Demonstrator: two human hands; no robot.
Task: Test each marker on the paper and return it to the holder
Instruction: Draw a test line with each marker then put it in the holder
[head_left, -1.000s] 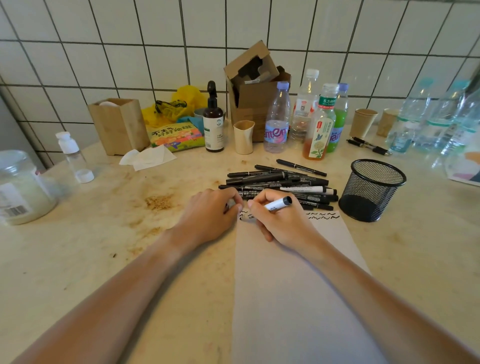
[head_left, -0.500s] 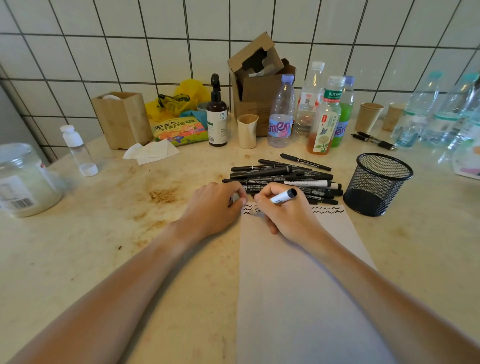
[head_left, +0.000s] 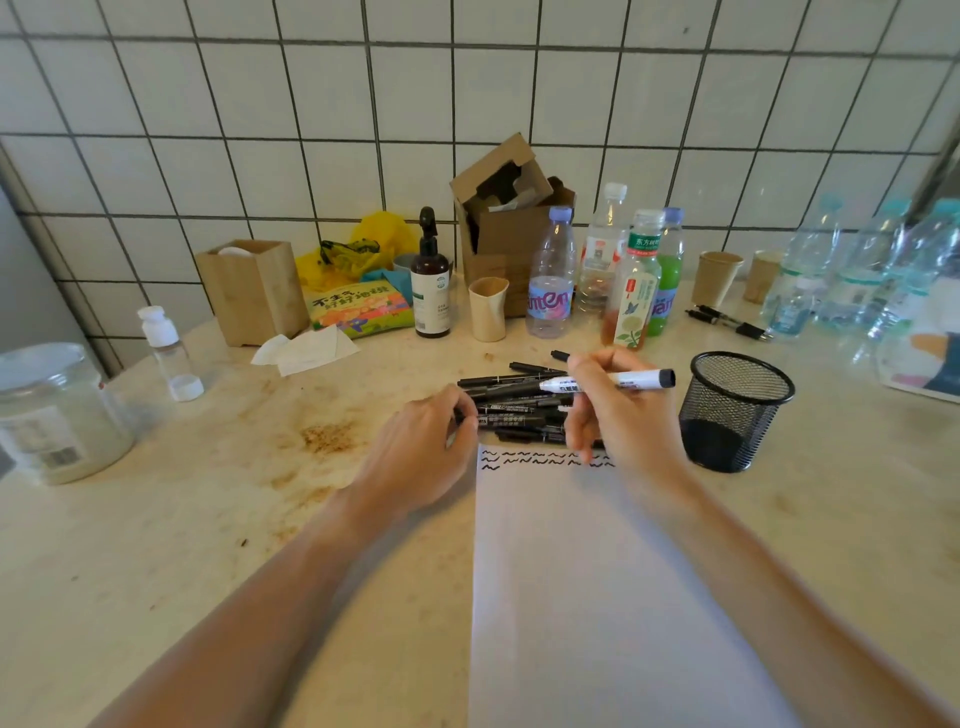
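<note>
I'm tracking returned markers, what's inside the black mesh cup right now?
The mesh cup shows only a dark bottom, no markers standing inside. Its near wall hides part of the floor.

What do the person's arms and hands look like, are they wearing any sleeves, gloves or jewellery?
Both forearms are bare as far as the picture shows, with no sleeves in view. The left hand and the right hand are bare too: no gloves, and no watch or bracelet at either wrist. No rings are visible on the fingers that show, though some fingers are tucked out of sight.

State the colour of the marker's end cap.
Black, on the white marker; head view shows it best.
</note>
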